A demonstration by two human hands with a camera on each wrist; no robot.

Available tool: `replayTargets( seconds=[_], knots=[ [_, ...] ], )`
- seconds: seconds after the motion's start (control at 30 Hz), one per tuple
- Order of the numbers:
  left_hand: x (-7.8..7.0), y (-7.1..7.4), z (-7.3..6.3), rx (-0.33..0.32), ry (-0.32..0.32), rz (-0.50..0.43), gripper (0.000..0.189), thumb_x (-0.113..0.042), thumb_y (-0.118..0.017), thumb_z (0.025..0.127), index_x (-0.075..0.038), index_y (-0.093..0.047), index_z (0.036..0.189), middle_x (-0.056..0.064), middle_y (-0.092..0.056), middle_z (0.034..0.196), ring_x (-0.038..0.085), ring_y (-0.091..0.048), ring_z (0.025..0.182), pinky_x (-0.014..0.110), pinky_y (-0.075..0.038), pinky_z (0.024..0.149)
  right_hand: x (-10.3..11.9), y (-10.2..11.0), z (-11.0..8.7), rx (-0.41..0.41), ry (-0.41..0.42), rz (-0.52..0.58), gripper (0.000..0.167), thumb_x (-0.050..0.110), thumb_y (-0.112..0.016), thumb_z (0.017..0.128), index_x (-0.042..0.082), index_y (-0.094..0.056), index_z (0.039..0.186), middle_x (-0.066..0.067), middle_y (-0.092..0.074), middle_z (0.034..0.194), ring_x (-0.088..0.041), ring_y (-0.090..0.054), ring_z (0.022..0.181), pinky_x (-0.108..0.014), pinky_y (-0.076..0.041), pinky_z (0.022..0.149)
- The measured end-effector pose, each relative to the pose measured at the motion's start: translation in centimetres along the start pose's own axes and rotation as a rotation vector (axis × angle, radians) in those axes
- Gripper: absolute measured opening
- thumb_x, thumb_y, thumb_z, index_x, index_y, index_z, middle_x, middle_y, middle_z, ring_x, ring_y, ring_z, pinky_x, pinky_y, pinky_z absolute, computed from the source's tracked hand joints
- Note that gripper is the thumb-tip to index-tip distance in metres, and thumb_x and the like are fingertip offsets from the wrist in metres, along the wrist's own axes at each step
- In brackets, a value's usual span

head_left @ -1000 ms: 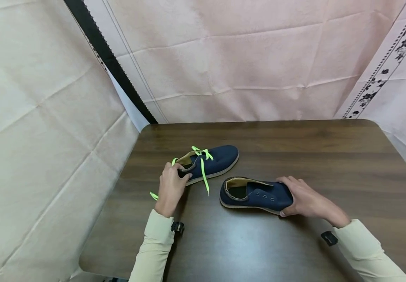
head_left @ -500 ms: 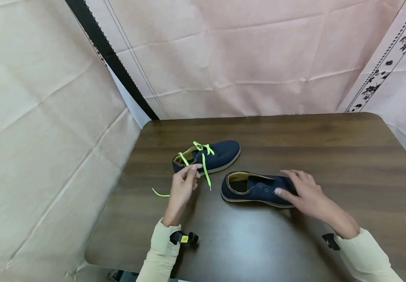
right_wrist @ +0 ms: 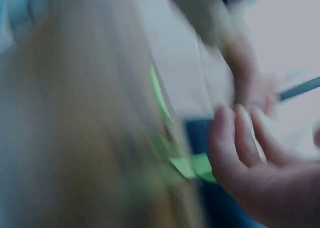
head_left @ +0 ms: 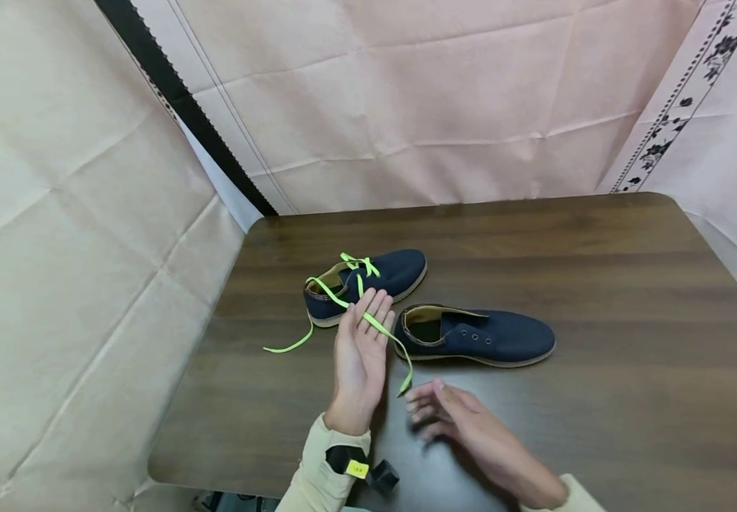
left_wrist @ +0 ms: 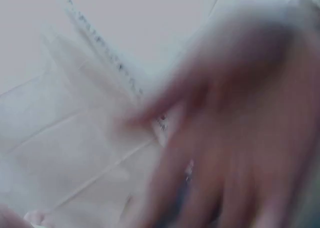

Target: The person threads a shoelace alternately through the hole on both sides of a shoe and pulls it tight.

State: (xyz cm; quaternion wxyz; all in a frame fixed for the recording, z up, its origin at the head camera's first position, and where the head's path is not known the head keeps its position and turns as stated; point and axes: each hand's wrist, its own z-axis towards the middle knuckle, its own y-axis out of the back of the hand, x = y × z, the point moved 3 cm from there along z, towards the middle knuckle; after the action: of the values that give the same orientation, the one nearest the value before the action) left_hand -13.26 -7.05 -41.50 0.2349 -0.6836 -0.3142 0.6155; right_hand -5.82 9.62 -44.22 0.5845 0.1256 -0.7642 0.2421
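Observation:
My left hand [head_left: 363, 359] is turned palm up with its fingers straight. A neon green shoelace [head_left: 389, 334] runs across these fingers, its end hanging down toward the right. Just behind the fingertips sits a navy blue shoe [head_left: 400, 272], with green lacing through its front eyelets and the lace trailing from its collar. My right hand [head_left: 464, 427] is low over the table, fingers loosely bent, fingertips right beside the lace end. A second navy shoe [head_left: 509, 338], with bare eyelets, lies beyond the right hand. Both wrist views are blurred; the right one shows green lace [right_wrist: 192, 166] behind the fingers.
The brown wooden table [head_left: 598, 270] has rounded corners. Another lace end [head_left: 291, 348] lies on it left of the laced shoe. Pale cloth [head_left: 470, 107] hangs behind the table and at its sides.
My left hand has gone from the laced shoe's heel to pinching the lace, then turned palm up, drawing the lace rightward. My right hand has let go of the unlaced shoe and come toward the lace end.

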Motion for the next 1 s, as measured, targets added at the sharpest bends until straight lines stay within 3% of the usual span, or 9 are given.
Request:
replayTargets(
  seconds=[0.1, 0.17, 0.3, 0.4, 0.5, 0.63, 0.77, 0.87, 1.0],
  knots=[
    [0.7, -0.9, -0.9, -0.002, 0.006, -0.070, 0.060, -0.031, -0.023, 0.117, 0.005, -0.022, 0.164, 0.025, -0.029, 0.169, 0.035, -0.029, 0.158, 0.040, -0.024, 0.128, -1.8, -1.7, 1.4, -0.008, -0.134, 0.310, 0.093, 0.069, -0.035, 0.107, -0.012, -0.040, 0.152, -0.025, -0.056, 0.144, -0.030, -0.058, 0.128, -0.042, -0.052, 0.103],
    [1.2, -1.4, -1.6, -0.015, 0.019, -0.100, 0.061, -0.032, -0.022, 0.116, 0.004, -0.018, 0.165, 0.024, -0.026, 0.170, 0.034, -0.025, 0.159, 0.040, -0.022, 0.129, -2.4, -2.3, 2.2, -0.038, -0.135, 0.447, 0.103, 0.074, -0.034, 0.104, -0.012, -0.025, 0.160, -0.029, -0.038, 0.161, -0.037, -0.044, 0.146, -0.047, -0.042, 0.117],
    [1.9, -1.6, -3.0, -0.050, 0.051, -0.141, 0.063, -0.032, -0.024, 0.116, 0.005, -0.013, 0.165, 0.024, -0.021, 0.171, 0.033, -0.022, 0.160, 0.039, -0.019, 0.129, -2.9, -2.6, 3.1, -0.189, -0.024, 0.669, 0.086, 0.062, -0.028, 0.111, -0.004, -0.013, 0.165, -0.023, -0.020, 0.171, -0.034, -0.022, 0.159, -0.047, -0.027, 0.126],
    [2.3, -1.0, -3.9, -0.060, 0.083, -0.134, 0.064, -0.029, -0.027, 0.116, 0.007, -0.008, 0.165, 0.027, -0.016, 0.172, 0.034, -0.018, 0.161, 0.040, -0.016, 0.130, -3.4, -2.3, 3.0, -0.384, 0.072, 0.794, 0.059, 0.046, -0.030, 0.115, 0.006, -0.028, 0.160, -0.009, -0.043, 0.157, -0.022, -0.042, 0.146, -0.037, -0.043, 0.113],
    [2.6, -0.1, -4.6, -0.063, 0.128, -0.113, 0.065, -0.026, -0.027, 0.115, 0.009, -0.003, 0.164, 0.029, -0.012, 0.172, 0.035, -0.015, 0.162, 0.040, -0.014, 0.130, -3.9, -1.8, 2.7, -0.532, 0.159, 0.879, 0.042, 0.036, -0.036, 0.115, 0.012, -0.038, 0.149, 0.003, -0.055, 0.128, -0.014, -0.054, 0.118, -0.029, -0.049, 0.090],
    [3.0, 0.6, -5.4, -0.047, 0.203, -0.111, 0.065, -0.024, -0.025, 0.114, 0.011, 0.001, 0.164, 0.032, -0.009, 0.171, 0.037, -0.012, 0.162, 0.040, -0.012, 0.131, -3.9, -0.9, 2.3, -0.603, 0.255, 0.947, 0.038, 0.031, -0.041, 0.113, 0.015, -0.042, 0.147, 0.005, -0.051, 0.106, -0.010, -0.050, 0.092, -0.023, -0.046, 0.075],
    [3.6, 1.0, -6.2, 0.026, 0.294, -0.081, 0.063, -0.023, -0.026, 0.114, 0.011, -0.007, 0.163, 0.033, -0.015, 0.170, 0.037, -0.019, 0.161, 0.040, -0.017, 0.129, -3.7, 0.0, 1.9, -0.607, 0.357, 0.993, 0.032, 0.029, -0.048, 0.112, 0.013, -0.048, 0.140, 0.004, -0.051, 0.098, -0.009, -0.051, 0.081, -0.019, -0.045, 0.065],
    [4.2, 1.3, -6.8, 0.131, 0.372, 0.065, 0.058, -0.021, -0.032, 0.114, 0.010, -0.021, 0.162, 0.033, -0.031, 0.164, 0.037, -0.038, 0.153, 0.040, -0.034, 0.123, -3.6, 0.6, 1.4, -0.602, 0.438, 0.947, 0.021, 0.024, -0.049, 0.112, 0.011, -0.057, 0.127, 0.002, -0.055, 0.093, -0.009, -0.054, 0.075, -0.018, -0.045, 0.059],
    [4.4, 1.7, -7.0, 0.314, 0.382, 0.563, 0.052, -0.024, -0.049, 0.113, -0.003, -0.041, 0.160, 0.026, -0.069, 0.131, 0.034, -0.072, 0.117, 0.038, -0.060, 0.094, -3.6, 1.5, 0.3, -0.650, 0.475, 0.734, 0.018, 0.018, -0.050, 0.113, 0.008, -0.064, 0.111, 0.000, -0.060, 0.085, -0.009, -0.057, 0.069, -0.019, -0.046, 0.052]
  ],
)
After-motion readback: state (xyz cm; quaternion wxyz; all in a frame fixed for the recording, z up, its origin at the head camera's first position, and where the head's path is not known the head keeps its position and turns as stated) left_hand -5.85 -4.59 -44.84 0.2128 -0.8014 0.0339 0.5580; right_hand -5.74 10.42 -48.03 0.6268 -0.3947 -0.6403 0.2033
